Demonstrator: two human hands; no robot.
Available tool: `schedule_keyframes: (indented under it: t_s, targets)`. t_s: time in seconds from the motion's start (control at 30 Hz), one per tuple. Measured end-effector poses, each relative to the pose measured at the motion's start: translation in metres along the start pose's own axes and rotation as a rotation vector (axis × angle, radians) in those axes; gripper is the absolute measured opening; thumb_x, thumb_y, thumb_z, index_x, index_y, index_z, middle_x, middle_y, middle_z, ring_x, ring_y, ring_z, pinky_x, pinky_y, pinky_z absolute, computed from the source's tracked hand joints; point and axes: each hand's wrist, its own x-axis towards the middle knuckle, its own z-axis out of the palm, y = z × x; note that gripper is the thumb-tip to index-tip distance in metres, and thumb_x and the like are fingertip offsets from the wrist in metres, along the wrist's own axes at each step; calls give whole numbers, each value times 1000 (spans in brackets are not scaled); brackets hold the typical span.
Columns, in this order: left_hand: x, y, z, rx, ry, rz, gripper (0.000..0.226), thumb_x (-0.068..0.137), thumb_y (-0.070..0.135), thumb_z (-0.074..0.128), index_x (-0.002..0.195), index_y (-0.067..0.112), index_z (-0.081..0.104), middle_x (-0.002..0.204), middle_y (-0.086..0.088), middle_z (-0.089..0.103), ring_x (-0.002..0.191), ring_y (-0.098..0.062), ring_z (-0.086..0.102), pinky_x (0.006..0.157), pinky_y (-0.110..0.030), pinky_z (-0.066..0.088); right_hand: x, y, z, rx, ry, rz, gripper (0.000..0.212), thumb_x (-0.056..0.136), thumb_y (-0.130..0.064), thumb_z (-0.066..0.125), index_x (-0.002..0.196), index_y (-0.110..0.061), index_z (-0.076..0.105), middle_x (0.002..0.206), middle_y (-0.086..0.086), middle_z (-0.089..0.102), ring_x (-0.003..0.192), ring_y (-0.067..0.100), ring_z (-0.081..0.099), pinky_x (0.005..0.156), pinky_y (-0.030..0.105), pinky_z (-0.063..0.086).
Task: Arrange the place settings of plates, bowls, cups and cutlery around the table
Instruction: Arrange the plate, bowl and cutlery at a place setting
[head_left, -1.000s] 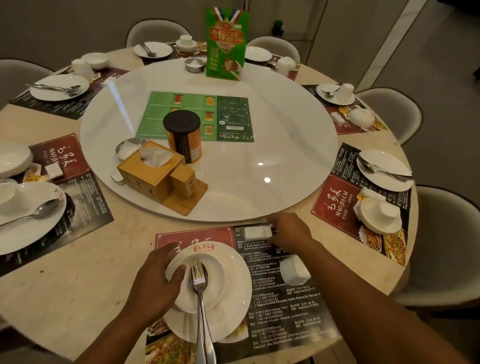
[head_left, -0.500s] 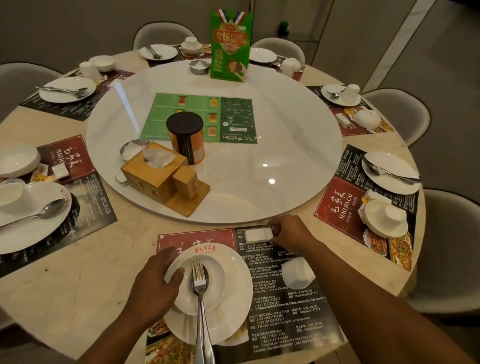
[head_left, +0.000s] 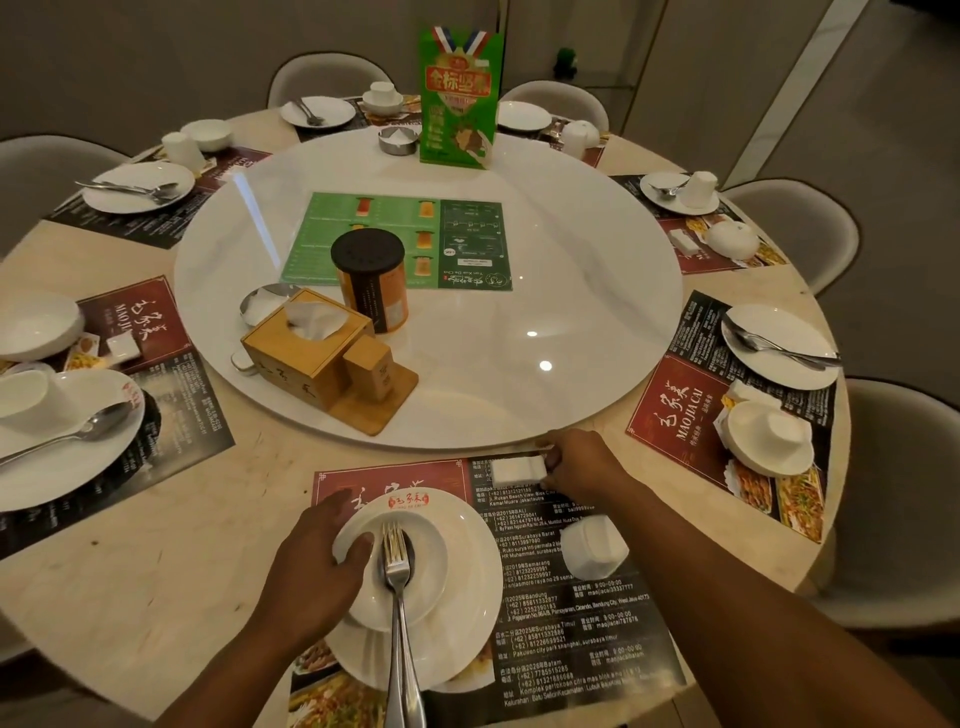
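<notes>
Head view of a round table (head_left: 156, 561) with a white turntable (head_left: 597, 291) at its centre; all positions are given relative to the turntable.

Near side of the turntable: a printed placemat (head_left: 571, 623) lies just off the turntable's near edge and carries the place setting in hand. A white plate (head_left: 470, 597) sits on the placemat's left half, with a small bowl (head_left: 421, 551) on it. A fork (head_left: 397, 613) lies across the bowl, tines toward the turntable and handle pointing away from it. The left hand (head_left: 306, 577) grips the bowl's left rim, thumb on the rim and fingers curled at its edge. The right hand (head_left: 582, 462) is closer to the turntable, beside its near edge. Thumb and a fingertip pinch the right end of a small white rest (head_left: 517, 470) on the placemat's far strip; how the remaining fingers lie cannot be told. An upturned white cup (head_left: 592, 551) stands on the placemat, farther from the turntable than the rest.

On the turntable: a wooden tissue box (head_left: 306, 343) and a dark-lidded canister (head_left: 371, 280) toward the near left, a green menu sheet (head_left: 467, 228) at the middle, and a green card stand (head_left: 460, 98) at the far edge.

Around the turntable: further placemats with plates, bowls, cups and cutlery
</notes>
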Motion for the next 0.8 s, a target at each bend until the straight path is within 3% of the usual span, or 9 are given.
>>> schedule_keyframes:
  t_s: [0.1,0.17,0.27,0.33,0.47,0.57,0.67,0.73,0.8]
  targets:
    - [1,5,2,11,-2,12,59,89,26,67,143,25,42,142,-2,52,124,-23,53,101,-41,45,-11,-5,-11,-8,-1,19,57,73,-24,83,125,-19,60,111,2,67,100,19,62,87,34,53]
    - [1,9,4,28,-8,34,60,89,27,68,143,26,43,142,0,52,124,-23,53,101,-41,46,-28,-9,-20,-126,-23,72,52,74,-44,78,117,-21,60,116,3,65,98,20,61,84,35,53]
    - [0,17,11,55,-35,72,58,89,28,68,142,28,42,142,2,51,125,-23,52,100,-42,46,-57,-8,-23,-376,-187,226,85,61,-81,63,124,-24,56,125,1,62,107,25,61,90,39,51]
    - [-1,22,17,74,-46,103,58,90,29,67,142,29,42,143,2,50,128,-23,50,101,-42,45,-71,-3,-19,-400,-271,264,93,54,-87,60,124,-27,57,128,-1,62,109,25,62,93,42,50]
    - [-3,31,28,112,-57,122,60,90,29,67,144,28,41,146,1,47,132,-24,46,105,-44,42,-83,6,-16,-201,-265,288,67,64,-63,74,115,-23,58,120,0,65,96,22,65,86,40,57]
    - [-3,32,32,144,-49,137,61,88,30,69,143,30,41,145,2,48,130,-24,48,104,-45,44,-84,18,-22,-19,-190,321,64,68,-54,75,119,-17,59,117,3,64,94,21,63,83,37,57]
    - [-2,34,32,175,-35,160,62,86,30,71,141,30,44,143,2,51,129,-23,49,104,-45,44,-85,31,-24,386,-31,326,51,70,-39,81,111,-20,57,108,1,61,92,19,61,76,35,56]
    - [-2,35,31,182,-27,163,62,85,29,72,141,29,44,142,2,52,128,-24,50,104,-45,44,-87,36,-20,676,88,305,56,69,-30,84,114,-25,51,111,1,61,93,20,63,77,39,59]
    - [-2,35,31,189,-23,168,62,85,29,72,140,29,45,142,2,52,128,-24,50,104,-46,43,-86,37,-11,774,226,249,66,70,-24,85,123,-28,47,117,-1,61,98,19,63,81,39,58]
